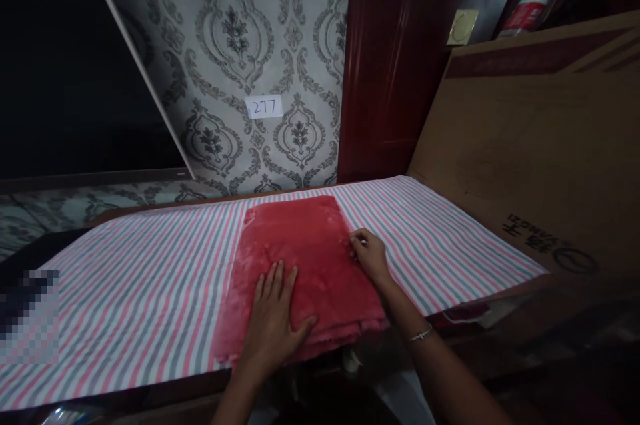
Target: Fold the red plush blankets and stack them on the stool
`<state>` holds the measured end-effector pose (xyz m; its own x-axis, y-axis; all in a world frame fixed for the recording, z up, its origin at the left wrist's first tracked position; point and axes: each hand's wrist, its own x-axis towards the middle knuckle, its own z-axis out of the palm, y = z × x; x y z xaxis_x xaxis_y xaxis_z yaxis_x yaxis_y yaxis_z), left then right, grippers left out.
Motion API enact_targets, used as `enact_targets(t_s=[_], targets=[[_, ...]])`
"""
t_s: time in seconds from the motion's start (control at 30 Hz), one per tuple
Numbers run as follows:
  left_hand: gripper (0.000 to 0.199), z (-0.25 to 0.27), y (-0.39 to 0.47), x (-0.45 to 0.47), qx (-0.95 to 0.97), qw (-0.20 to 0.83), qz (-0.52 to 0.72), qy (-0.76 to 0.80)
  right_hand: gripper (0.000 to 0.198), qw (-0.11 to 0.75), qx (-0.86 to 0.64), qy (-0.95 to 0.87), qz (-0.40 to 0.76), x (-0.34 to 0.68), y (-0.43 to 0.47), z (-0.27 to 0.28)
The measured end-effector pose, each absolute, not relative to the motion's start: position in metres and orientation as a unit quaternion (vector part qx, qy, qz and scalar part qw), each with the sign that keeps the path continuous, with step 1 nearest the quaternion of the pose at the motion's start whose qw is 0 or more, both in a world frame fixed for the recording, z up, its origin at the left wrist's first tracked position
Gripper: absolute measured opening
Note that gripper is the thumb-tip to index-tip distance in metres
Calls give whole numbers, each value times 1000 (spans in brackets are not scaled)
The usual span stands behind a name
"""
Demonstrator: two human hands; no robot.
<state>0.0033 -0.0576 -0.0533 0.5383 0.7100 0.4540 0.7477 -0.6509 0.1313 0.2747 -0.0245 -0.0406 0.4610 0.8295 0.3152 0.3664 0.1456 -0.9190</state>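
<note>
A red plush cloth [305, 258], perhaps a towel or small blanket, lies folded into a thick, roughly rectangular stack in front of me. Its layered near edge hangs at the front of the table. My left hand [273, 318] presses flat on the lower left part of the stack, fingers spread and thumb out to the right. At the stack's right edge, my right hand [369, 253] is closed in a pinch on the cloth's border. A bracelet [421, 333] circles my right wrist.
Beneath the stack spreads a striped pink, grey and white tablecloth [150, 285]. A large cardboard box [530, 158] stands at the right, with a plastic bottle [535, 1] behind it. Patterned wallpaper bears a paper label [265, 107] reading 277. A dark screen [80, 78] is at left.
</note>
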Motion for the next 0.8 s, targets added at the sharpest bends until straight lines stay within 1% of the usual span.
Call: enact_targets(t_s=[0.07, 0.17, 0.27, 0.33, 0.43, 0.53, 0.63, 0.7, 0.8], targets=[[89, -53, -58, 4, -876, 40, -239, -418, 20, 582, -622, -501, 151, 274, -28, -32], [88, -54, -59, 5, -875, 40, -236, -420, 18, 548, -588, -591, 74, 267, -30, -15], [90, -54, -59, 5, -874, 38, -232, -426, 12, 494, -532, -681, 92, 250, -21, -1], [91, -54, -60, 4, -873, 35, -230, -429, 18, 446, -529, -714, 105, 238, -12, 2], [92, -54, -60, 4, -873, 30, -229, -429, 23, 360, -581, -722, 109, 225, 2, -4], [91, -54, -60, 4, -874, 30, -228, -428, 18, 304, -629, -708, 105, 218, 8, -13], [93, -55, -60, 4, -875, 29, -226, -427, 10, 293, -647, -698, 85, 215, 8, -19], [93, -55, -60, 4, -874, 28, -225, -429, 10, 298, -656, -690, 74, 213, 8, -21], [93, -55, -60, 4, -873, 25, -227, -431, 12, 345, -644, -678, 79, 213, 11, -22]])
